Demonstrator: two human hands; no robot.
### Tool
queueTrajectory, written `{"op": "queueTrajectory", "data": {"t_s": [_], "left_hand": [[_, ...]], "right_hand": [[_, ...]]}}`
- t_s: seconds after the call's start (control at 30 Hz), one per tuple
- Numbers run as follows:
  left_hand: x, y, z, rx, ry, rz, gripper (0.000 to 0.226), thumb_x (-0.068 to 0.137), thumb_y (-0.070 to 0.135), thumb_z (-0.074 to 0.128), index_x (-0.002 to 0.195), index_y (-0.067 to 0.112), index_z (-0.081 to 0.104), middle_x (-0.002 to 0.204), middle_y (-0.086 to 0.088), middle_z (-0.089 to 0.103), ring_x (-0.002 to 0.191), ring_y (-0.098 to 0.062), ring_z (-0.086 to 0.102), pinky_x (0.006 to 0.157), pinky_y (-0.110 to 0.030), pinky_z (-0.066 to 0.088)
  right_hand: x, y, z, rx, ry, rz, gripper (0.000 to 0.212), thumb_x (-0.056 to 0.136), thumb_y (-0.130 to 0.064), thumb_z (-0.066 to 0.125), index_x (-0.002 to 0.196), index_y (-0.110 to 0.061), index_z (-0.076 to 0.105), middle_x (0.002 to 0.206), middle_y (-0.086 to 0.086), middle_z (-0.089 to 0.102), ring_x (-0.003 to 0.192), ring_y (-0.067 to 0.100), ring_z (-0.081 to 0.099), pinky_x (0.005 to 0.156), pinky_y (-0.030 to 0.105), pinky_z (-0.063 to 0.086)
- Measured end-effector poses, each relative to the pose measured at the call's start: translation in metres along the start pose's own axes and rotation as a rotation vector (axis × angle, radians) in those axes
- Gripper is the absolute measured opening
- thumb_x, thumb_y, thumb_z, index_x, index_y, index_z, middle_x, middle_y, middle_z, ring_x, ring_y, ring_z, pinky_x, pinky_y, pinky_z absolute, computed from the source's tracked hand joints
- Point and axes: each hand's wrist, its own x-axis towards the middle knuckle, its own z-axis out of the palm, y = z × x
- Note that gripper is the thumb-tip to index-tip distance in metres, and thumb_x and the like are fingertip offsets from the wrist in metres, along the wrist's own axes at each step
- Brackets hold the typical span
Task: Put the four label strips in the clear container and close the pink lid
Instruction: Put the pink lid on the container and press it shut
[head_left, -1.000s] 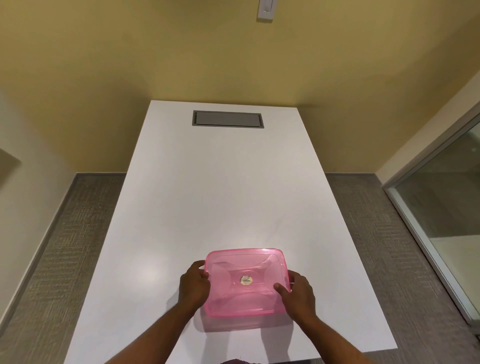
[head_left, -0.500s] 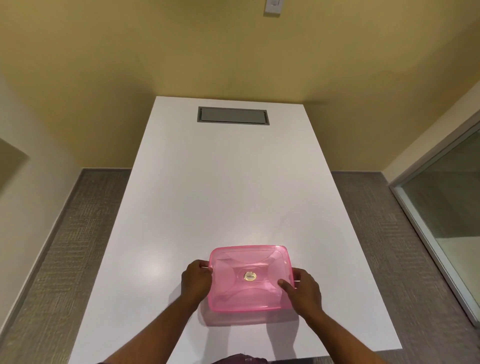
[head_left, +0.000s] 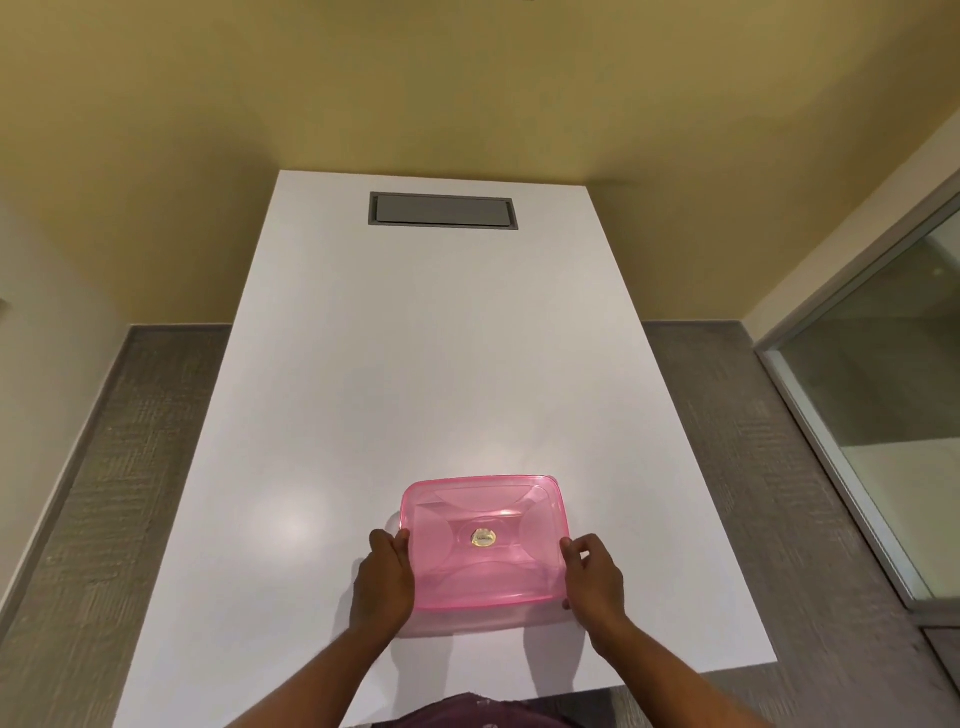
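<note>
— What is seen from the head view?

— A translucent pink rectangular plastic lid (head_left: 483, 540) is seen seated on a clear plastic container (head_left: 467, 621), whose wall shows as a pale band just below the lid's near edge. The container rests on a long white table (head_left: 415, 364).

— How is it held?

— The left hand (head_left: 382, 577) is pressed against the left side of the lid and container, fingers curled around the edge. The right hand (head_left: 592, 577) is placed at the right side, its fingers bent and touching the lid's right rim and near corner. The container is thus gripped between the two hands.

— Are the label strips to be seen?

— None can be made out; the inside is blurred by the pink plastic. Only a small round gold sticker (head_left: 483, 538) is seen at the lid's centre, midway between the hands.

— What lies beyond the hands?

— Far ahead of both hands, near the table's far end, a grey rectangular hatch (head_left: 443, 210) is set flush into the top. To the right of the right hand, well apart, a glass panel in a metal frame (head_left: 883, 374) is seen; grey carpet (head_left: 104, 493) is spread on both sides of the table.
</note>
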Motion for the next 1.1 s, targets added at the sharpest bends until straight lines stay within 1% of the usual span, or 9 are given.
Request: {"op": "queueTrajectory", "data": {"t_s": [0.13,0.27,0.33,0.43,0.6,0.73,0.87,0.97,1.1], "left_hand": [[0.000,-0.007,0.006,0.036,0.047,0.031,0.036,0.103,0.047,0.027,0.085,0.017,0.037,0.071,-0.009,0.058,0.075,-0.042,0.062,0.063,-0.040,0.044],[-0.003,-0.009,0.011,0.033,0.103,0.042,0.039,0.102,0.048,0.025,0.085,0.017,0.040,0.070,-0.009,0.056,0.076,-0.044,0.064,0.062,-0.039,0.044],[-0.003,-0.008,0.013,0.031,0.107,0.034,0.040,0.102,0.049,0.022,0.084,0.018,0.039,0.068,-0.006,0.053,0.076,-0.044,0.063,0.061,-0.038,0.042],[-0.004,-0.008,0.014,0.047,0.114,0.031,0.039,0.102,0.048,0.023,0.085,0.016,0.037,0.074,-0.017,0.062,0.078,-0.045,0.064,0.061,-0.040,0.044],[-0.010,0.000,0.005,0.049,0.090,0.036,0.038,0.103,0.046,0.025,0.087,0.015,0.039,0.078,-0.017,0.064,0.078,-0.044,0.063,0.064,-0.043,0.050],[-0.007,0.003,-0.010,0.080,0.075,0.080,0.030,0.102,0.043,0.033,0.094,0.017,0.046,0.090,-0.005,0.063,0.085,-0.038,0.064,0.073,-0.046,0.053],[0.003,0.013,-0.017,0.007,0.050,0.167,0.029,0.102,0.033,0.044,0.119,0.012,0.053,0.120,-0.010,0.059,0.101,-0.032,0.064,0.085,-0.041,0.050],[0.006,0.023,-0.014,0.035,0.013,0.132,0.033,0.102,0.032,0.046,0.123,0.007,0.051,0.124,-0.013,0.054,0.104,-0.035,0.062,0.087,-0.041,0.048],[0.002,0.027,-0.010,0.057,0.031,0.097,0.034,0.100,0.029,0.051,0.124,0.005,0.050,0.124,-0.015,0.053,0.104,-0.039,0.061,0.085,-0.043,0.048]], "right_hand": [[0.001,0.002,0.001,0.020,0.013,-0.001,0.022,0.102,-0.038,0.054,0.083,-0.028,0.052,0.071,0.003,0.067,0.046,0.022,0.068,0.060,0.041,0.063],[0.001,0.002,0.004,0.018,0.032,0.011,0.020,0.101,-0.038,0.055,0.084,-0.030,0.050,0.080,0.002,0.065,0.069,0.027,0.069,0.074,0.050,0.063],[0.000,0.001,0.005,0.010,0.035,0.014,0.018,0.101,-0.038,0.055,0.086,-0.030,0.050,0.081,0.000,0.064,0.074,0.025,0.068,0.076,0.052,0.063],[0.000,0.001,0.005,-0.058,0.047,-0.018,0.017,0.103,-0.039,0.051,0.093,-0.025,0.052,0.083,-0.002,0.064,0.078,0.024,0.067,0.079,0.051,0.062],[-0.004,0.004,0.007,-0.213,0.056,-0.130,0.025,0.106,-0.041,0.040,0.106,-0.021,0.054,0.102,0.004,0.070,0.087,0.025,0.067,0.084,0.045,0.060],[0.003,-0.010,0.000,-0.247,0.078,-0.193,0.035,0.104,-0.040,0.048,0.131,-0.019,0.058,0.124,0.005,0.063,0.105,0.025,0.068,0.091,0.041,0.055],[0.022,-0.040,-0.010,-0.151,0.069,-0.271,0.041,0.100,-0.037,0.057,0.134,-0.014,0.060,0.124,0.007,0.061,0.099,0.020,0.066,0.091,0.037,0.053],[0.038,-0.067,-0.010,-0.104,0.050,-0.232,0.039,0.099,-0.038,0.059,0.131,-0.015,0.064,0.116,0.007,0.065,0.099,0.022,0.065,0.093,0.036,0.051],[0.049,-0.085,-0.007,-0.085,0.050,-0.188,0.031,0.093,-0.039,0.067,0.114,-0.017,0.071,0.102,0.004,0.070,0.095,0.022,0.066,0.090,0.036,0.053]]}}
